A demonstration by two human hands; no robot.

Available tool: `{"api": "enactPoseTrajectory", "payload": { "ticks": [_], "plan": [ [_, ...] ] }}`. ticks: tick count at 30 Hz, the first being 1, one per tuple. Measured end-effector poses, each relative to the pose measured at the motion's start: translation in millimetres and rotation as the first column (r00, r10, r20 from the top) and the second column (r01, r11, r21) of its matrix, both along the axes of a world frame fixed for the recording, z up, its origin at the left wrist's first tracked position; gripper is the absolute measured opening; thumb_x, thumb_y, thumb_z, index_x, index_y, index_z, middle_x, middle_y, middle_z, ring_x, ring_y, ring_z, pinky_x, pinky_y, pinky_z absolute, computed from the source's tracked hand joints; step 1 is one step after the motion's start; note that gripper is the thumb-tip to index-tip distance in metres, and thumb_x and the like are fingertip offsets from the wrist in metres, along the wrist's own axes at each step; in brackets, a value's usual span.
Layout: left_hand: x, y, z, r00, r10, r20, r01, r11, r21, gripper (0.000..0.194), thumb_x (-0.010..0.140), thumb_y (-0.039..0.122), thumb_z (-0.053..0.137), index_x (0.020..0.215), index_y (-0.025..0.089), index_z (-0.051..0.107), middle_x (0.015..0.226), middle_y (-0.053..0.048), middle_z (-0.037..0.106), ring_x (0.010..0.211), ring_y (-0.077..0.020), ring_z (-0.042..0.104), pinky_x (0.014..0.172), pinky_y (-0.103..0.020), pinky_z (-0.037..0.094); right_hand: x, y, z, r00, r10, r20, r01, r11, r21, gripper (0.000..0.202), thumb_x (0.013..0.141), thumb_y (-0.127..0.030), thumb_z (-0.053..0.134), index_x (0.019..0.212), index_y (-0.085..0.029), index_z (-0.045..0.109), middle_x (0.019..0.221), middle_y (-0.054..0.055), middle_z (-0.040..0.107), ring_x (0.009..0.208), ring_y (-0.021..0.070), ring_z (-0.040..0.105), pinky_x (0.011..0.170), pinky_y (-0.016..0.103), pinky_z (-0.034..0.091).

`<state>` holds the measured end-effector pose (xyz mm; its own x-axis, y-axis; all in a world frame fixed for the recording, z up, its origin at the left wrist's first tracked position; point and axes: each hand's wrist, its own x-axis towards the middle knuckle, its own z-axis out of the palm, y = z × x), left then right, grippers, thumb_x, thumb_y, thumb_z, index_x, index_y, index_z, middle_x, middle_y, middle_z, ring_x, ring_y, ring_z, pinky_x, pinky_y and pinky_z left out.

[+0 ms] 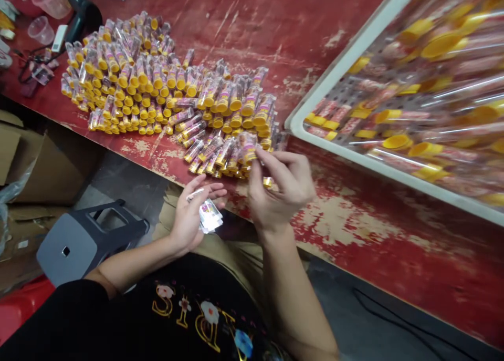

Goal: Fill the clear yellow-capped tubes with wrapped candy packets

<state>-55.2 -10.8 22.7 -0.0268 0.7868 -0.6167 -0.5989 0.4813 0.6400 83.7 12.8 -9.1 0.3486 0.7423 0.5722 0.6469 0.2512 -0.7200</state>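
The small tube [248, 146] was just below the centre of the frame, against the near end of the pile, its yellow cap downward. The right hand [281, 190] pinched it, thumb and forefinger nearly closed, the other fingers curled in. Whether the tube rested on its neighbours I could not tell.

Left of it, the left hand [188, 214] was half open, palm up, fingers loosely spread, with a few shiny slips [210, 216] held there — thin, flat and glaring white.

The pile of tubes [134, 82] ran from the upper left to the centre, mostly stacked in layers, round yellow ends towards the body, clear plastic over pink and purple; its front corner looked less even. How many of them were finished did not show. More tubes [433, 114] lay loose and blurred at the upper right, inside a smooth white-rimmed tray [394, 174].

Beneath was the red table [354, 208], its paint scuffed to tan — and at lower left, a grey plastic stool [79, 240]
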Motion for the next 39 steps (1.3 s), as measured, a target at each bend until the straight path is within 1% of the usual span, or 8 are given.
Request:
{"api": "enactPoseTrajectory", "payload": {
  "ticks": [4, 12, 16, 20, 24, 29, 33, 39],
  "plan": [
    [-10.5, 10.3, -3.1, 0.999, 0.052, 0.006, -0.052, 0.998, 0.028, 0.046, 0.09, 0.02, 0.081, 0.132, 0.017, 0.063, 0.108, -0.01, 0.082, 0.1, -0.019, 0.079, 0.092, -0.032, 0.06, 30.7, 20.1, -1.5, 0.995, 0.046, 0.092, -0.037, 0.994, -0.1, 0.035, 0.096, -0.023, 0.063, 0.129, -0.023, 0.076, 0.117, 0.012, 0.07, 0.113, 0.0261, 0.066, 0.101, 0.048, 0.055],
    [7.3, 13.7, 3.2, 0.99, -0.119, 0.078, 0.12, 0.993, -0.007, 0.043, 0.074, 0.042, 0.097, 0.093, 0.014, 0.069, 0.082, -0.006, 0.078, 0.084, -0.0221, 0.08, 0.076, -0.031, 0.066, 177.3, 111.1, -26.9, 0.969, -0.168, 0.183, 0.23, 0.886, -0.402, 0.011, 0.085, -0.025, 0.078, 0.091, -0.019, 0.07, 0.098, 0.011, 0.067, 0.103, 0.025, 0.061, 0.105, 0.047, 0.047],
    [26.2, 7.8, 10.5, 0.977, -0.177, 0.115, 0.17, 0.983, 0.069, 0.058, 0.058, 0.051, 0.103, 0.088, 0.015, 0.068, 0.078, -0.003, 0.076, 0.072, -0.0189, 0.077, 0.063, -0.026, 0.063, 188.7, 141.7, -28.6, 0.925, -0.361, 0.119, 0.38, 0.897, -0.226, 0.052, 0.078, -0.044, 0.088, 0.113, -0.018, 0.061, 0.135, 0.017, 0.059, 0.139, 0.0381, 0.05, 0.121, 0.062, 0.034],
    [46.8, 10.1, 17.5, 0.961, -0.238, 0.138, 0.228, 0.97, 0.085, 0.058, 0.06, 0.055, 0.101, 0.09, 0.015, 0.07, 0.083, -0.005, 0.077, 0.073, -0.0195, 0.076, 0.059, -0.026, 0.059, 182.6, 151.8, -27.5, 0.945, -0.329, 0.0, 0.323, 0.928, -0.184, 0.043, 0.079, -0.035, 0.089, 0.109, -0.02, 0.063, 0.131, 0.014, 0.06, 0.139, 0.0385, 0.053, 0.122, 0.063, 0.036],
    [62.8, 15.4, 19.3, 0.975, -0.148, 0.163, 0.138, 0.988, 0.071, 0.055, 0.055, 0.044, 0.105, 0.088, 0.015, 0.071, 0.075, 0.002, 0.072, 0.063, -0.012, 0.068, 0.064, -0.024, 0.057, 178.6, 119.1, -14.8, 0.895, -0.147, -0.421, 0.11, 0.988, -0.111, 0.023, 0.091, -0.029, 0.074, 0.111, -0.021, 0.065, 0.12, 0.011, 0.063, 0.119, 0.0242, 0.064, 0.112, 0.047, 0.05],
    [79.3, 15.3, 12.3, 0.989, -0.097, 0.116, 0.08, 0.987, 0.137, 0.057, 0.049, 0.043, 0.106, 0.085, 0.014, 0.074, 0.074, 0.004, 0.071, 0.062, -0.0084, 0.063, 0.067, -0.023, 0.056, 147.7, 13.0, -3.1, 0.744, 0.044, -0.667, -0.131, 0.988, -0.081, 0.032, 0.1, -0.047, 0.051, 0.109, -0.023, 0.07, 0.101, 0.009, 0.068, 0.086, 0.0152, 0.068, 0.076, 0.033, 0.059],
    [94.6, 10.3, 8.1, 0.986, -0.149, 0.073, 0.131, 0.969, 0.211, 0.055, 0.048, 0.046, 0.105, 0.08, 0.013, 0.075, 0.072, 0.003, 0.07, 0.063, -0.0075, 0.062, 0.069, -0.023, 0.054, 88.5, -50.4, 4.1, 0.664, 0.047, -0.746, -0.254, 0.953, -0.166, 0.046, 0.074, -0.05, 0.089, 0.109, -0.024, 0.075, 0.096, 0.004, 0.073, 0.056, 0.0065, 0.051, 0.049, 0.022, 0.043],
    [108.9, 2.3, 7.0, 0.985, -0.164, 0.052, 0.149, 0.965, 0.215, 0.062, 0.042, 0.053, 0.105, 0.076, 0.014, 0.071, 0.07, 0.003, 0.07, 0.06, -0.0066, 0.06, 0.062, -0.02, 0.048, 53.7, -54.6, 10.1, 0.674, -0.129, -0.727, -0.004, 0.984, -0.178, 0.039, 0.072, -0.047, 0.093, 0.093, -0.019, 0.076, 0.072, -0.002, 0.067, 0.051, 0.0042, 0.045, 0.048, 0.019, 0.04]
  ]
}}
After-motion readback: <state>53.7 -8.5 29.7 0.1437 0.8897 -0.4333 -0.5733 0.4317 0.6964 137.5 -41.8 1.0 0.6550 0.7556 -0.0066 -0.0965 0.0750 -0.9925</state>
